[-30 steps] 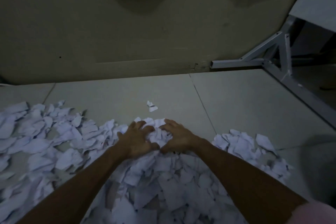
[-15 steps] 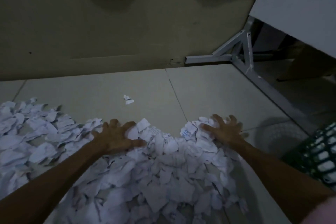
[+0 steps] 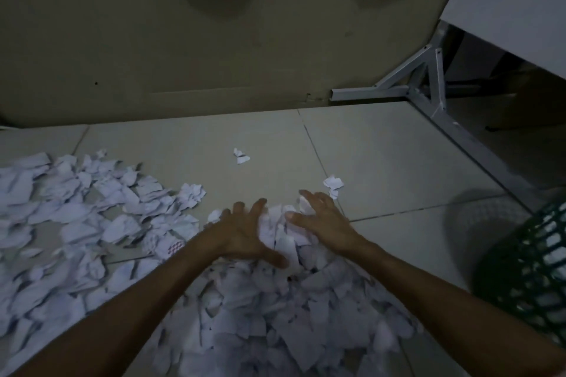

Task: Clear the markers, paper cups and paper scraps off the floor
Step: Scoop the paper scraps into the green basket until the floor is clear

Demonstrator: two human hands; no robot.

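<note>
Head view, looking down in dim light at a pale tiled floor (image 3: 382, 156) covered with a heap of torn white paper scraps (image 3: 269, 315). Both bare arms reach forward into the far edge of the heap. The left hand (image 3: 245, 232) lies palm down on the scraps with fingers spread and only slightly bent. The right hand (image 3: 321, 223) sits just beside it, fingers loosely curved over a raised clump. Neither hand closes round anything; they press and cup the paper between them.

The likely trouble, as a judgement: loose, light scraps may spill out at the sides as the hands draw together, since open palms contain little. Two small white stray scraps (image 3: 333, 184), just beyond the right hand, and another small crumpled white scrap (image 3: 241, 157) farther out could be missed. A wide spread of scraps (image 3: 76, 208) to the left lies outside the hands' reach. A dark green plastic lattice basket (image 3: 533, 272) stands at the right edge, near the heap.
</note>
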